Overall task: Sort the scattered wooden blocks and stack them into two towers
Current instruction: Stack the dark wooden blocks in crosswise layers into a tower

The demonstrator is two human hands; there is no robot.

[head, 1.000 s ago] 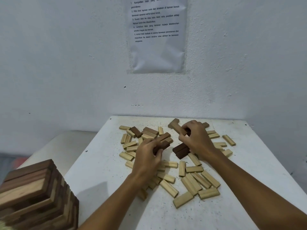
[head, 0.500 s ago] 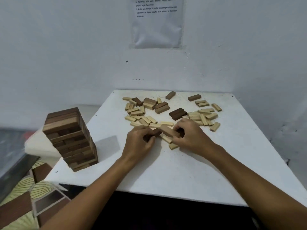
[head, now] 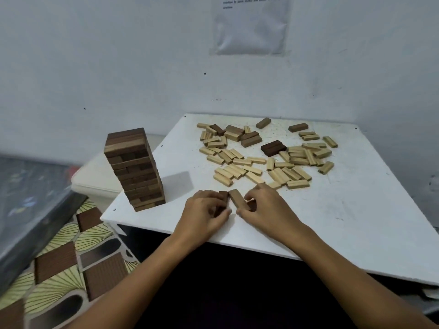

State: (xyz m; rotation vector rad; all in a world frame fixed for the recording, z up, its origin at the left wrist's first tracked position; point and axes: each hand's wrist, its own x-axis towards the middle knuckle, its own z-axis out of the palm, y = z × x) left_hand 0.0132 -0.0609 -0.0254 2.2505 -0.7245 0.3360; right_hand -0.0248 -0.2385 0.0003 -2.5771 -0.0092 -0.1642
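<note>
We are squaring dark blocks (head: 234, 200) in both hands (head: 206, 211) near the table's (head: 356, 210) front edge (fingers curled around them), next lifting them onto the tower (head: 133, 167)

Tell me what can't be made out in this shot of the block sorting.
- Head view: how many dark blocks are held; the left hand and right hand cover them.
- Head view: the wall sheet is cut off by the top edge, its print too small.
- Head view: the tower hides its own far side.

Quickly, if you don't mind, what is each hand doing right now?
Left hand: closed on a dark block.
Right hand: closed on a brown block.
</note>
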